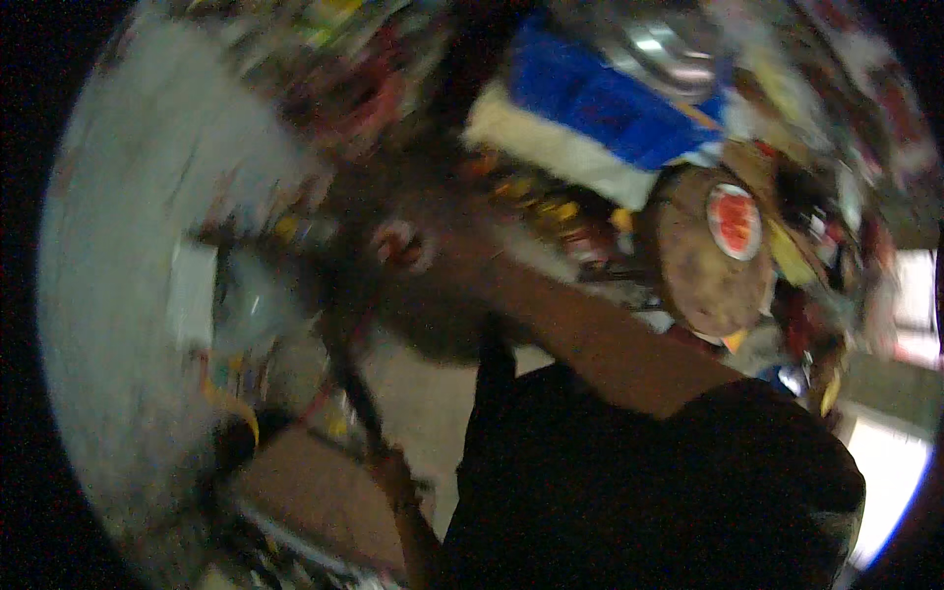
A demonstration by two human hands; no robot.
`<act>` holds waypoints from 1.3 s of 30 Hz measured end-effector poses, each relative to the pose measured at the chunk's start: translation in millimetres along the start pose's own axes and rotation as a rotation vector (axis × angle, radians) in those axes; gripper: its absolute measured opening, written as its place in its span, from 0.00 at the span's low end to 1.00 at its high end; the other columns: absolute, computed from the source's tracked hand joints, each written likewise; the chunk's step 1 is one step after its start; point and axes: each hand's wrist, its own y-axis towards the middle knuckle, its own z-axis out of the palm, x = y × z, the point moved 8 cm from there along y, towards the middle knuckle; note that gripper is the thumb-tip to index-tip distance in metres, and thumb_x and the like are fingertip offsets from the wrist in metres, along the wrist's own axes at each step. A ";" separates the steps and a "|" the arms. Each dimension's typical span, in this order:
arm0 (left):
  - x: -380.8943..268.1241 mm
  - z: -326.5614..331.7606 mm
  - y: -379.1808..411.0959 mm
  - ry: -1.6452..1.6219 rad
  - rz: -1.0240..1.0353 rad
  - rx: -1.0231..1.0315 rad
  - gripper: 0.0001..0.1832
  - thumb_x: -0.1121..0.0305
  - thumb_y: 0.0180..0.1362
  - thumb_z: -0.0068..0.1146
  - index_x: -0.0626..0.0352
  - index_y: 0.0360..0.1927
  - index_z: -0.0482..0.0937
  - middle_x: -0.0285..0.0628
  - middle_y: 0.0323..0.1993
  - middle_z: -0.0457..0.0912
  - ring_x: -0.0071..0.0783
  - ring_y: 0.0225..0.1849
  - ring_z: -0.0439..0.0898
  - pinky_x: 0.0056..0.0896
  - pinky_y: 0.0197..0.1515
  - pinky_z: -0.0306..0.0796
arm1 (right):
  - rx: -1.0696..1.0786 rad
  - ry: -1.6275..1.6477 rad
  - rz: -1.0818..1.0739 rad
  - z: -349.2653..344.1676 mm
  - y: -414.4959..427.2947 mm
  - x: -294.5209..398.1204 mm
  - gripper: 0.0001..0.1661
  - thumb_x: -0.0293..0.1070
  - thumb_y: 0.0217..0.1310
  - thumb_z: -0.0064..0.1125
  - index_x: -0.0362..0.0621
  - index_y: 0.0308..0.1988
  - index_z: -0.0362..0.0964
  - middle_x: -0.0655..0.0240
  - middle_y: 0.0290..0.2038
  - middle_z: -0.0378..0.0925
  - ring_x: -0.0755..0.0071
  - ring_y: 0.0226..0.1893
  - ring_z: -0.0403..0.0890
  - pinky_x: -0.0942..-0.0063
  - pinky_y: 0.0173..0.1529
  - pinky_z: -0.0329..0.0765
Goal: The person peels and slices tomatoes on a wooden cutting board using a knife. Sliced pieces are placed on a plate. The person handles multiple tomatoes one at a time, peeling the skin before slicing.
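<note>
The picture is strongly blurred. My left hand (392, 476), low and left of my dark shirt, is closed around a dark, long, thin thing (358, 394), perhaps a strap or handle. My right forearm reaches from the right towards the middle, where my right hand (435, 228) blurs into a dark area; its fingers cannot be made out. A small whitish and reddish round patch (402, 245) shows beside it. I cannot tell whether the right hand holds anything.
A round brown object (700, 287) with a red-and-white oval label stands at right. Above it lie a blue thing (590, 96) on a cream block (553, 144) and a shiny metal object (667, 55). A white box-like thing (193, 295) is at left, a brown flat panel (324, 494) at lower left.
</note>
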 end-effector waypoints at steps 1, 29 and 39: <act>1.2 6.1 1.7 -0.049 -0.011 0.049 0.18 0.78 0.42 0.47 0.66 0.41 0.70 0.40 0.19 0.64 0.29 0.23 0.64 0.27 0.30 0.62 | 0.014 -0.032 0.017 1.5 1.3 -5.4 0.13 0.32 0.57 0.52 0.37 0.41 0.70 0.61 0.38 0.75 0.67 0.37 0.76 0.74 0.44 0.73; -326.3 260.4 -117.4 0.191 0.663 0.477 0.21 0.73 0.40 0.54 0.70 0.41 0.74 0.47 0.22 0.75 0.33 0.19 0.72 0.33 0.26 0.67 | -1.610 0.238 0.887 -457.7 -716.6 -456.7 0.19 0.36 0.52 0.58 0.37 0.44 0.69 0.62 0.33 0.75 0.68 0.33 0.77 0.74 0.38 0.73; -379.2 282.0 -207.0 0.199 1.001 0.433 0.27 0.79 0.40 0.52 0.58 0.50 0.73 0.48 0.24 0.79 0.40 0.22 0.78 0.36 0.28 0.71 | -1.217 -0.236 1.192 -538.7 -667.7 -516.9 0.34 0.44 0.44 0.62 0.44 0.50 0.58 0.45 0.40 0.71 0.43 0.44 0.73 0.58 0.46 0.72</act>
